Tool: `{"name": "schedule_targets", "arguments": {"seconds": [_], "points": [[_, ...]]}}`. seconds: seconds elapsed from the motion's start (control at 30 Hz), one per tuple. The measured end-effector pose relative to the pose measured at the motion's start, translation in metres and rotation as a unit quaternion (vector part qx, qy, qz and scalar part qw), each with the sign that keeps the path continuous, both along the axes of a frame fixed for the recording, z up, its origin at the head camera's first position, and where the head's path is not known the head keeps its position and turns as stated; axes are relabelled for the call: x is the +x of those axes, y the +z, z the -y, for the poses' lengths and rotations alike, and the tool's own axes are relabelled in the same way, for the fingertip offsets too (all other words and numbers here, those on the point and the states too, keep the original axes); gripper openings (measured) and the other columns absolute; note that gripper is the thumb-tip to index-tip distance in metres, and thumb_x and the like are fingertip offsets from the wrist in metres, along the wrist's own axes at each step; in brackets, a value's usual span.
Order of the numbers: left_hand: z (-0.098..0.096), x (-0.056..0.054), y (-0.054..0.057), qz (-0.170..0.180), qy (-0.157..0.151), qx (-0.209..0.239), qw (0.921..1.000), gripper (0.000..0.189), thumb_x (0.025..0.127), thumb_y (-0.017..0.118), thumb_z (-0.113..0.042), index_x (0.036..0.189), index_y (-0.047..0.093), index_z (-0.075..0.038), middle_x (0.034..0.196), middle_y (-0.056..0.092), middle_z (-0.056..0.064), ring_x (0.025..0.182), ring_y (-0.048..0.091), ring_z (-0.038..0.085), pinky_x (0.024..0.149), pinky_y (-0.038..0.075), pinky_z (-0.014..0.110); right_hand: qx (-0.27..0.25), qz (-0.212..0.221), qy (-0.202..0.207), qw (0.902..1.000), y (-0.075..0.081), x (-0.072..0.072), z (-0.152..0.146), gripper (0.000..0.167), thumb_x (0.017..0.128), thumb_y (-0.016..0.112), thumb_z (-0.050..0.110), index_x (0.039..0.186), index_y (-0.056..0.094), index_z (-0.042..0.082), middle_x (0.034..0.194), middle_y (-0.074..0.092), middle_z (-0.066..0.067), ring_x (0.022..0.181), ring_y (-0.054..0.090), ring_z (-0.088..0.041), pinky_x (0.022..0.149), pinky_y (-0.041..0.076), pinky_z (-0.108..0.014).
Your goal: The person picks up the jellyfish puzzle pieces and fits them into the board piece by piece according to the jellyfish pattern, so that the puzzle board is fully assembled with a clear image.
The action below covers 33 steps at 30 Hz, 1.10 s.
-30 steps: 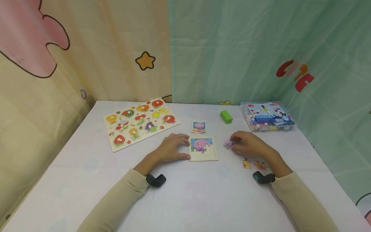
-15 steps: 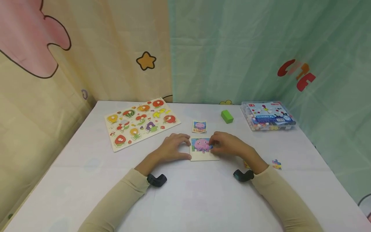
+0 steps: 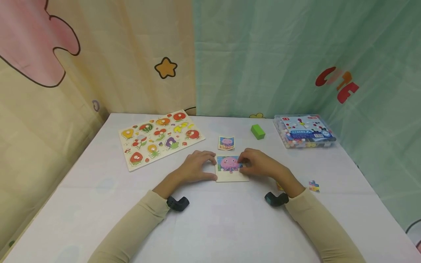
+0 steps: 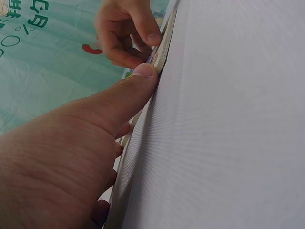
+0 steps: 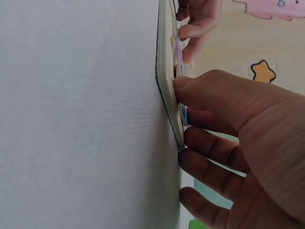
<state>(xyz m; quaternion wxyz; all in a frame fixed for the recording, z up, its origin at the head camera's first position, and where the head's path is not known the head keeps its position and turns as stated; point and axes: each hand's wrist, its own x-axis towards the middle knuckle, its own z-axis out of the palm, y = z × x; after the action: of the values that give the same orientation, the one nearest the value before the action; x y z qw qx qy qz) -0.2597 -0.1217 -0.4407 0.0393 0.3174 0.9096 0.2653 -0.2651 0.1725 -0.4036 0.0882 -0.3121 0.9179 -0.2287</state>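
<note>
A small square jigsaw puzzle board (image 3: 230, 177) lies on the table, with a pink octopus picture (image 3: 227, 163) across its upper part and bare wood along the bottom. My left hand (image 3: 196, 167) rests at the board's left side, thumb at the lower corner and fingertips higher along the edge. At the right side, my right hand (image 3: 260, 163) pinches a puzzle piece (image 5: 184, 116) down at the picture's right end, its fingers covering most of it. The right thumb (image 5: 185, 88) lies over the board's edge in the right wrist view.
A loose puzzle piece (image 3: 314, 186) lies beyond the right wrist, and another yellow one (image 3: 279, 186) is partly hidden by the forearm. Behind the board are an octopus picture card (image 3: 226, 143) and a green block (image 3: 258, 132). A fruit puzzle board (image 3: 154, 155) and a clear box (image 3: 304, 131) stand farther back.
My right hand has carried the pink and blue piece left onto the board, where it now sits against the octopus picture. The left hand has stayed at the board's edge.
</note>
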Motion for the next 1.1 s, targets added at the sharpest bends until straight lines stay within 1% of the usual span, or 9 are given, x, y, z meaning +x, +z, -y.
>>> {"name": "schedule_targets", "arguments": {"seconds": [0.13,0.27,0.57,0.77,0.9,1.1], "points": [[0.0,0.0005,-0.0001,0.002,-0.001,0.004,1.0,0.046,0.083,0.081,-0.05,0.117,0.067,-0.023,0.149,0.05,-0.002,0.135,0.041,0.025,0.104,0.034,0.051,-0.005,0.0,0.003,1.0,-0.0009,0.0,-0.0011,0.027,0.088,0.079,0.017,0.112,0.07,0.009,0.101,0.062,0.002,0.092,0.056,-0.016,0.088,0.05,-0.037],[0.0,0.0017,0.0002,0.006,-0.004,0.006,1.0,0.047,0.083,0.081,-0.05,0.118,0.067,-0.022,0.149,0.05,0.0,0.135,0.041,0.026,0.104,0.034,0.052,-0.004,0.01,0.001,0.9999,-0.0015,0.0003,-0.002,0.027,0.089,0.079,0.018,0.113,0.07,0.01,0.103,0.062,0.003,0.095,0.057,-0.016,0.091,0.049,-0.038],[0.0006,0.0003,0.0001,0.0,-0.005,0.001,1.0,0.048,0.083,0.08,-0.051,0.118,0.067,-0.022,0.149,0.05,-0.001,0.136,0.04,0.026,0.105,0.034,0.051,0.003,0.005,-0.004,1.0,-0.0007,-0.0001,-0.0022,0.022,0.088,0.079,0.018,0.107,0.071,0.011,0.099,0.061,0.003,0.092,0.057,-0.016,0.089,0.051,-0.037],[0.0005,-0.0007,-0.0007,-0.001,-0.006,0.002,1.0,0.048,0.083,0.08,-0.051,0.118,0.067,-0.022,0.149,0.05,-0.001,0.135,0.04,0.026,0.105,0.034,0.052,0.004,0.012,-0.007,0.9999,-0.0008,-0.0004,-0.0026,0.021,0.088,0.079,0.018,0.107,0.071,0.012,0.1,0.061,0.003,0.093,0.056,-0.017,0.09,0.05,-0.038],[0.0001,0.0004,0.0,-0.003,-0.005,0.003,1.0,0.047,0.082,0.081,-0.051,0.118,0.067,-0.022,0.149,0.051,-0.001,0.134,0.042,0.025,0.104,0.035,0.051,-0.001,0.014,-0.004,0.9999,-0.0008,-0.0002,-0.0029,0.022,0.088,0.079,0.018,0.107,0.071,0.012,0.101,0.061,0.003,0.094,0.056,-0.017,0.091,0.05,-0.039],[-0.0001,0.002,0.0013,-0.008,-0.004,0.009,0.9999,0.046,0.082,0.081,-0.051,0.116,0.067,-0.022,0.148,0.052,0.0,0.133,0.043,0.027,0.104,0.035,0.053,-0.006,0.007,0.011,0.9999,-0.0025,-0.0009,-0.0048,0.022,0.089,0.079,0.016,0.109,0.071,0.012,0.1,0.061,0.004,0.093,0.056,-0.015,0.091,0.05,-0.038]]}}
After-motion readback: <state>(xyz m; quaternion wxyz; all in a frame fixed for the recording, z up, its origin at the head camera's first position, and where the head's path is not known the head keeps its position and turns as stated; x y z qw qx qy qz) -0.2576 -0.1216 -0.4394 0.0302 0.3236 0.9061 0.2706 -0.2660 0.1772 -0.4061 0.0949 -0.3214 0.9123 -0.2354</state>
